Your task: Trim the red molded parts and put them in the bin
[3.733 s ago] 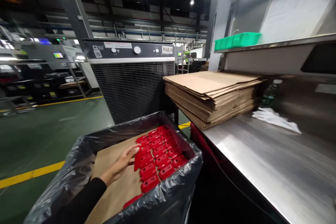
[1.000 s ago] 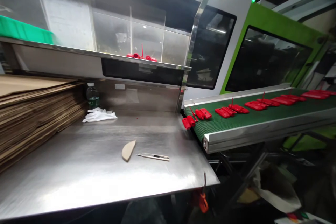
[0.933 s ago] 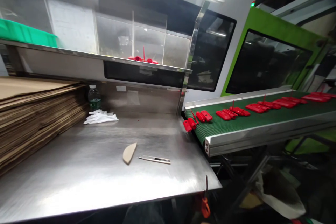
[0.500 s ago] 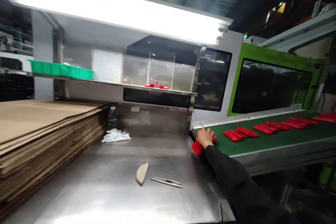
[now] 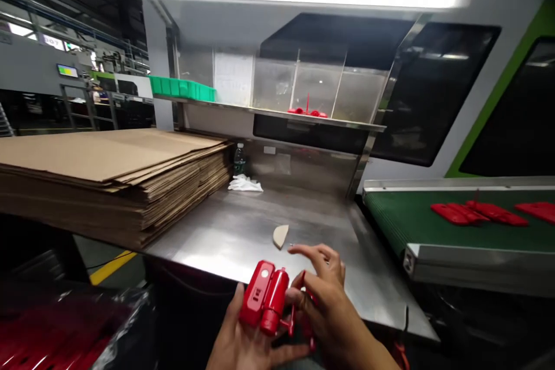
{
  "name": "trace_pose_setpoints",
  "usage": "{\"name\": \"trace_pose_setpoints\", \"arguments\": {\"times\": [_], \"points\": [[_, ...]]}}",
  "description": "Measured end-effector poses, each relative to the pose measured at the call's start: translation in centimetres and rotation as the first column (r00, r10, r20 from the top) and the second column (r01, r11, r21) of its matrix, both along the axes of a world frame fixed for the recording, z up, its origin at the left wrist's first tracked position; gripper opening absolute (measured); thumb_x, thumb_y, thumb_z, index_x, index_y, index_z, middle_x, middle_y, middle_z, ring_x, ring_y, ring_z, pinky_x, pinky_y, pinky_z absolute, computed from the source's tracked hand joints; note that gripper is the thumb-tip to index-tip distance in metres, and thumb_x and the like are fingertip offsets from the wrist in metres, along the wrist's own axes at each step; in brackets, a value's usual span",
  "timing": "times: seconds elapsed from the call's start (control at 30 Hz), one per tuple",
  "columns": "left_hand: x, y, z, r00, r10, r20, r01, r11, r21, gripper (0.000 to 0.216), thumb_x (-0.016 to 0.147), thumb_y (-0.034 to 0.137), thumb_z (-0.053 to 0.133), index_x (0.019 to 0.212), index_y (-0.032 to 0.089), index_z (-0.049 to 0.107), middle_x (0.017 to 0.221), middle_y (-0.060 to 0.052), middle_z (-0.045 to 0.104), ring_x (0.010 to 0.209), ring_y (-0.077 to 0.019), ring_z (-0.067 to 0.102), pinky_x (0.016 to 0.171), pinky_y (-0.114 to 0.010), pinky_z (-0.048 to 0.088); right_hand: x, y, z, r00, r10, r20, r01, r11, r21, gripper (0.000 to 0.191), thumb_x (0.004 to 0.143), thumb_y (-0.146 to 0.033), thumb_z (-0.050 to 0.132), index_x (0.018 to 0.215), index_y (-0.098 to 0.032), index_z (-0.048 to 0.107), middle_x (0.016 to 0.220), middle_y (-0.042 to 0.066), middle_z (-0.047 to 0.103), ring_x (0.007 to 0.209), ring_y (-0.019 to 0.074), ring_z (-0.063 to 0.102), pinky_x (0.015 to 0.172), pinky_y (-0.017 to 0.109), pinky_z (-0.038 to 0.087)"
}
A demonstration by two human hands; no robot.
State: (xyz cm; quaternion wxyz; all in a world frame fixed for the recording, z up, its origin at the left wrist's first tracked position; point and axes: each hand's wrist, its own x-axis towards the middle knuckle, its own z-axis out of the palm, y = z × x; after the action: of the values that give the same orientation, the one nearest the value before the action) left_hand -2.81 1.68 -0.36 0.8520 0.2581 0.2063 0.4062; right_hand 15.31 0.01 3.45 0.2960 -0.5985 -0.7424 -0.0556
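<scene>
Tabletop [image 5: 206,243]: steel
Left grip [image 5: 247,351]: closed around red part [image 5: 255,295]
Right grip [image 5: 330,295]: half-curled, hold unclear
Bin [image 5: 113,346], left: seemingly finished parts [image 5: 47,340]
Belt [image 5: 387,215], right: seemingly pending parts [image 5: 454,214]

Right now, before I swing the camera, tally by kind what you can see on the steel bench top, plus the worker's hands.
Hands: 2 (left hand, right hand)
Cardboard stack: 1
Bottle: 1
White glove bundle: 1
Beige half-round piece: 1
Total: 6. Anything the hands hide on the bench top is uncounted.
</scene>
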Motion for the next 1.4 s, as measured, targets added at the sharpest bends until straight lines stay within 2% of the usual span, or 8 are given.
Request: {"name": "trace_pose_setpoints", "arguments": {"times": [0.17, 0.23, 0.33, 0.4, 0.7, 0.87, 1.17, 1.4], "points": [[-0.8, 0.0, 0.4, 0.995, 0.091, -0.035, -0.096, 0.975, -0.202, 0.036, 0.094, 0.026, 0.056, 0.120, 0.002, 0.062, 0.111, -0.024, 0.074, 0.098, -0.0363, 0.072, 0.077, -0.050, 0.062, 1.8, -3.9, -1.9, 0.909, -0.033, -0.415, 0.014, 0.999, -0.049, 0.043, 0.090, -0.053, 0.057, 0.132, -0.047, 0.051, 0.156, -0.004, 0.033, 0.140, 0.0298, 0.026, 0.114, 0.057, 0.023], [-0.9, -0.5, 0.1, 0.989, 0.139, -0.059, -0.148, 0.965, -0.218, 0.036, 0.093, 0.024, 0.056, 0.121, 0.001, 0.062, 0.116, -0.026, 0.071, 0.103, -0.0383, 0.070, 0.079, -0.051, 0.062, 2.9, -5.3, -2.5, 0.628, -0.190, -0.755, 0.062, 0.979, -0.195, 0.059, 0.088, -0.058, 0.058, 0.141, -0.041, 0.043, 0.154, 0.002, 0.038, 0.136, 0.0265, 0.039, 0.114, 0.051, 0.032], [-0.4, -1.0, -0.3, 0.992, 0.122, -0.012, -0.122, 0.974, -0.189, 0.031, 0.094, 0.024, 0.054, 0.115, 0.005, 0.068, 0.115, -0.026, 0.072, 0.104, -0.0381, 0.070, 0.081, -0.051, 0.062, 2.6, -7.1, -3.5, 0.119, -0.262, -0.958, -0.231, 0.931, -0.283, 0.060, 0.090, -0.054, 0.059, 0.140, -0.025, 0.046, 0.135, 0.013, 0.057, 0.108, 0.0223, 0.063, 0.095, 0.043, 0.051], [-0.2, -1.3, -0.3, 0.997, 0.060, 0.047, -0.052, 0.986, -0.159, 0.031, 0.095, 0.029, 0.052, 0.109, 0.011, 0.074, 0.115, -0.021, 0.074, 0.105, -0.0373, 0.070, 0.081, -0.050, 0.062, 1.6, -7.6, -3.8, -0.022, -0.210, -0.977, -0.361, 0.913, -0.188, 0.052, 0.091, -0.044, 0.061, 0.135, -0.019, 0.050, 0.114, 0.013, 0.068, 0.086, 0.0184, 0.068, 0.075, 0.035, 0.057], [-1.8, -0.4, -1.6, 0.984, 0.134, -0.118, -0.107, 0.970, 0.217, 0.057, 0.084, 0.036, 0.072, 0.138, 0.026, 0.055, 0.139, -0.012, 0.062, 0.131, -0.0399, 0.051, 0.109, -0.056, 0.045, 1.1, -6.9, -1.9, -0.174, -0.217, -0.961, -0.343, 0.928, -0.147, 0.035, 0.091, -0.037, 0.063, 0.116, -0.012, 0.060, 0.079, 0.003, 0.065, 0.055, 0.0077, 0.057, 0.045, 0.020, 0.053], [-1.3, 1.3, -2.1, 0.880, 0.404, -0.251, -0.228, 0.821, 0.524, 0.106, 0.068, 0.029, 0.087, 0.150, 0.049, 0.024, 0.161, -0.006, 0.031, 0.130, -0.0383, 0.053, 0.109, -0.052, 0.044, 1.8, -5.7, -1.8, -0.282, -0.300, -0.911, -0.343, 0.919, -0.197, 0.030, 0.088, -0.034, 0.068, 0.107, -0.012, 0.063, 0.072, 0.000, 0.064, 0.050, 0.0060, 0.057, 0.041, 0.015, 0.051], [-1.7, 2.8, -3.8, 0.805, 0.488, -0.337, -0.098, 0.669, 0.737, 0.053, 0.081, 0.026, 0.077, 0.131, 0.028, 0.060, 0.143, -0.009, 0.056, 0.132, -0.0316, 0.050, 0.117, -0.046, 0.031, 3.6, -5.3, -3.9, -0.451, -0.358, -0.818, -0.379, 0.906, -0.188, 0.020, 0.082, -0.027, 0.073, 0.073, -0.012, 0.063, 0.065, 0.004, 0.064, 0.044, 0.0017, 0.047, 0.034, 0.009, 0.036], [-1.2, 2.4, -0.7, 0.806, 0.524, -0.276, 0.046, 0.410, 0.911, 0.023, 0.089, 0.020, 0.067, 0.109, 0.028, 0.076, 0.108, -0.006, 0.075, 0.113, -0.0278, 0.059, 0.102, -0.041, 0.044, 5.2, -5.7, -6.9, -0.555, -0.414, -0.722, -0.510, 0.855, -0.098, 0.026, 0.079, -0.028, 0.075, 0.063, -0.016, 0.059, 0.046, -0.006, 0.047, 0.035, -0.0015, 0.031, 0.031, 0.007, 0.024]]}}
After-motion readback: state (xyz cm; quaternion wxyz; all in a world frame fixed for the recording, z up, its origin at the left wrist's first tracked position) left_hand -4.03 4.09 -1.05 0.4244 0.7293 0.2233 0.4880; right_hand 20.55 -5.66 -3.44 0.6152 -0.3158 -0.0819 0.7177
